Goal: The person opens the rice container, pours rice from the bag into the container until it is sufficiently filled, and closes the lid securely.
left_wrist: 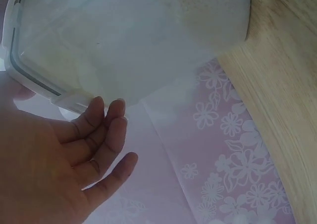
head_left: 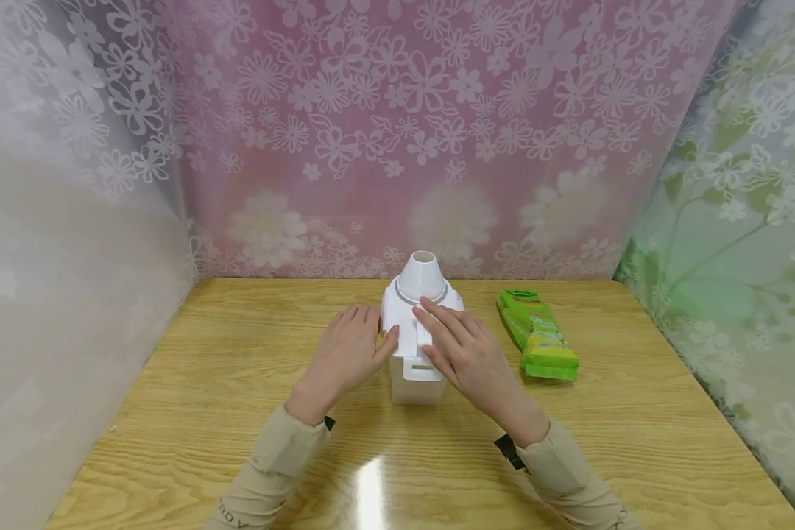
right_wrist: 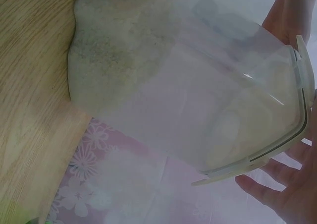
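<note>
A translucent container [head_left: 417, 392] with a white lid [head_left: 403, 331] stands upright mid-table. A white cone-shaped piece [head_left: 422, 281] sits on the lid's far part. Pale grains, like rice, [right_wrist: 109, 50] lie in the container's bottom. My left hand [head_left: 347, 350] is at the lid's left side; in the left wrist view its slightly bent fingertips meet the lid's edge by a clip [left_wrist: 74, 99]. Over the lid's right side reaches my right hand [head_left: 477, 361], its fingers extended. A side flap [right_wrist: 223, 177] juts from the lid's rim beside the right fingertips. Neither hand grips anything.
To the right of the container lies a green and yellow packet [head_left: 543, 338] on the wooden table [head_left: 252, 368]. A pink flowered curtain [head_left: 344, 147] hangs behind the table's back edge, with more patterned curtains along both sides.
</note>
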`<state>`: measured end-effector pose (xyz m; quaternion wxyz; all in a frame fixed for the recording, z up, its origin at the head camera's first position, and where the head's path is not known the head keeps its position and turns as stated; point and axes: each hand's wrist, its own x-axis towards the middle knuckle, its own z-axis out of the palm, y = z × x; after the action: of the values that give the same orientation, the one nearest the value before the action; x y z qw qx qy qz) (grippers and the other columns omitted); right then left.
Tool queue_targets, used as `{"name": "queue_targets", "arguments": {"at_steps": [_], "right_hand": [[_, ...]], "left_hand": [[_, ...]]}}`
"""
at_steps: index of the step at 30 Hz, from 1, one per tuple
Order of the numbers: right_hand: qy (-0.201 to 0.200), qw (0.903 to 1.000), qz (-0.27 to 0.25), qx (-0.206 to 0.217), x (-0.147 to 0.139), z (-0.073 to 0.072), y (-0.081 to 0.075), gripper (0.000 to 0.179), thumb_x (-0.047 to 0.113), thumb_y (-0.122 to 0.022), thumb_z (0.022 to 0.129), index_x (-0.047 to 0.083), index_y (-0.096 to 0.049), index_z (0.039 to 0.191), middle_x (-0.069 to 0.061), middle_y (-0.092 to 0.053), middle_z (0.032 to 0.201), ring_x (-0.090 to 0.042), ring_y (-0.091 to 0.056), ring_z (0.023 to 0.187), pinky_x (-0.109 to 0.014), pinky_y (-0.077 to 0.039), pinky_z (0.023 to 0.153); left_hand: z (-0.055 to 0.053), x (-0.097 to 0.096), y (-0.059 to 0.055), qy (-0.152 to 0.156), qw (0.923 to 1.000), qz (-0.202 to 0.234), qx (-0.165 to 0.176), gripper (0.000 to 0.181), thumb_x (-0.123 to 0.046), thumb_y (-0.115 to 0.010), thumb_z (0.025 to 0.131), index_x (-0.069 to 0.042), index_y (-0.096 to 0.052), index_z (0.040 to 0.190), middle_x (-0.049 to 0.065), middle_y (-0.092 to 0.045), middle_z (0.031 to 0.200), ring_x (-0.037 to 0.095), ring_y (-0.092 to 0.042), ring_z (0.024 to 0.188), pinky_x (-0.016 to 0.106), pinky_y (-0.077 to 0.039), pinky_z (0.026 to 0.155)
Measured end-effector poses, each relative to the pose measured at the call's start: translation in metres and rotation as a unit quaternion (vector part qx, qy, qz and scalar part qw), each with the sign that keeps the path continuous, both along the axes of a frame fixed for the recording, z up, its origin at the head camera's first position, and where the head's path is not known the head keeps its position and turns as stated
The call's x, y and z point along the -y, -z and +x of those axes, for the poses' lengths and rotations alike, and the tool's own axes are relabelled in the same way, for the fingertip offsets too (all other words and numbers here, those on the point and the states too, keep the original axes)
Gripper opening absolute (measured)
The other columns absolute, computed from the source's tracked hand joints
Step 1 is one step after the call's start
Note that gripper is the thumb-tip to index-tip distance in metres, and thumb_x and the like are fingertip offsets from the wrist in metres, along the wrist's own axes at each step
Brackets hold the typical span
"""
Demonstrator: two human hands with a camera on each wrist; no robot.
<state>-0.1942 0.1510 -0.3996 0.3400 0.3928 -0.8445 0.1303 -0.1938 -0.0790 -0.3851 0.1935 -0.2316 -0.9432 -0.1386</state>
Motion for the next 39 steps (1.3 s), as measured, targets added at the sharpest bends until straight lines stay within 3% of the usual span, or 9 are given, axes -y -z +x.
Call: {"name": "queue_targets", "arguments": {"at_steps": [6, 15, 27, 39], "right_hand": [[0.003, 1.0000, 0.000, -0.004, -0.0004, 0.0000, -0.0001, 0.056, 0.046, -0.030, 0.110, 0.012, -0.051, 0.150, -0.007, -0.049, 0.153, -0.028, -0.059, 0.117, -0.044, -0.051, 0.090], [0.002, 0.9999, -0.006, -0.016, 0.0007, -0.0019, -0.0008, 0.055, 0.045, -0.032, 0.110, 0.012, -0.052, 0.148, -0.008, -0.051, 0.152, -0.028, -0.061, 0.115, -0.045, -0.051, 0.092], [0.001, 0.9998, -0.008, -0.019, 0.0020, -0.0016, 0.0009, 0.055, 0.044, -0.031, 0.110, 0.011, -0.053, 0.148, -0.009, -0.051, 0.152, -0.028, -0.061, 0.114, -0.044, -0.052, 0.089], [-0.001, 0.9996, -0.014, -0.023, 0.0029, -0.0029, 0.0031, 0.055, 0.045, -0.032, 0.110, 0.010, -0.053, 0.148, -0.009, -0.051, 0.152, -0.029, -0.061, 0.113, -0.045, -0.052, 0.096]], "left_hand": [[-0.0025, 0.0013, 0.0019, 0.023, 0.9996, 0.002, -0.018, 0.027, -0.029, -0.047, 0.102, -0.007, -0.056, 0.091, 0.002, -0.053, 0.080, 0.021, -0.051, 0.078, 0.034, -0.046, 0.074], [-0.0078, 0.0037, 0.0025, 0.042, 0.9990, -0.001, -0.017, 0.026, -0.026, -0.044, 0.101, -0.006, -0.057, 0.089, 0.002, -0.050, 0.078, 0.020, -0.047, 0.074, 0.032, -0.044, 0.072], [-0.0068, 0.0020, 0.0026, 0.031, 0.9993, 0.010, 0.019, 0.028, -0.025, -0.042, 0.102, -0.005, -0.058, 0.090, 0.003, -0.052, 0.080, 0.020, -0.050, 0.076, 0.033, -0.045, 0.075], [-0.0048, -0.0002, 0.0013, 0.034, 0.9977, 0.029, 0.051, 0.031, -0.024, -0.040, 0.104, -0.004, -0.058, 0.090, 0.005, -0.057, 0.083, 0.022, -0.056, 0.082, 0.037, -0.049, 0.077]]}}
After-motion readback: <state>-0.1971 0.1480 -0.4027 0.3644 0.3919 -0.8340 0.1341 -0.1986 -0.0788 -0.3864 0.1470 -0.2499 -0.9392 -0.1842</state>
